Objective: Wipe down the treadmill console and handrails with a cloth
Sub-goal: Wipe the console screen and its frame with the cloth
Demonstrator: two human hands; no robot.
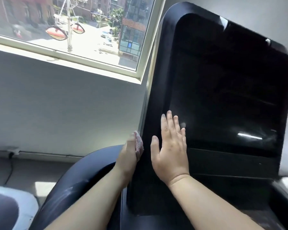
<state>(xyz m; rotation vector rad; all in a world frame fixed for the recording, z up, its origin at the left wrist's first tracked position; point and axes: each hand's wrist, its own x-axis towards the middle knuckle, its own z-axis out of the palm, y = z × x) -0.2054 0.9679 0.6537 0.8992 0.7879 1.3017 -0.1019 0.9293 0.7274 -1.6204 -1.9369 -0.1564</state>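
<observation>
Left hand (131,153) grasps cloth (138,143), pressed on console (223,90) edge at 8 o'clock. Right hand (171,146) released, flat on console, bracing. I'd stroke toward 12, steady pressure (handrail (70,188) at 7 later).

The console (160,80) has a frame of dull black plastic. Its screen (223,88) is black and shiny like glass, with light glinting near its bottom right corner. The cloth (138,143) at the console's left edge looks pale and fuzzy. The handrail (83,176) is dark, smooth and a little shiny.
</observation>
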